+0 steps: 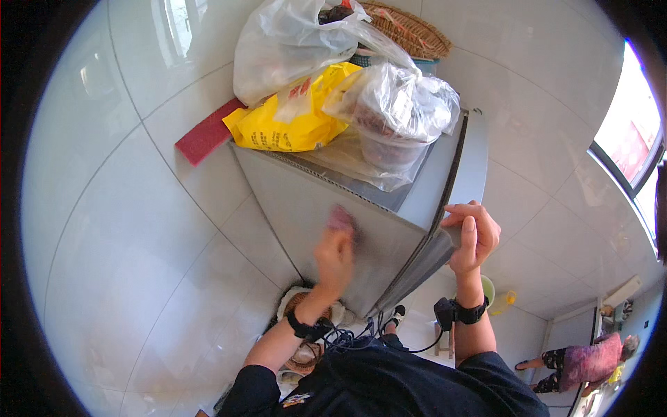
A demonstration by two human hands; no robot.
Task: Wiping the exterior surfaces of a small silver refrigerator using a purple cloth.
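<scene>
A grey refrigerator or similar cabinet (pixel 292 193) stands before me, its side facing me. My left hand (pixel 335 258), blurred, holds a reddish cloth or pad (pixel 341 219) against or close to that side panel. My right hand (pixel 471 234) is at the edge of the cabinet's door (pixel 422 266), with thumb and fingers around its rim. On top lie a sheet of cardboard (pixel 333 180), a yellow plastic package (pixel 286 122), a white plastic bag (pixel 286 52) and a clear bag around a round plastic tub (pixel 396 151).
A wicker basket (pixel 409 31) sits at the back of the top. A red strip (pixel 208 133) sticks out at its left. Baskets (pixel 302 357) stand low beside my left forearm. At the far right another person (pixel 589 365) is at a counter. A green bucket (pixel 488 289) is beyond my right wrist.
</scene>
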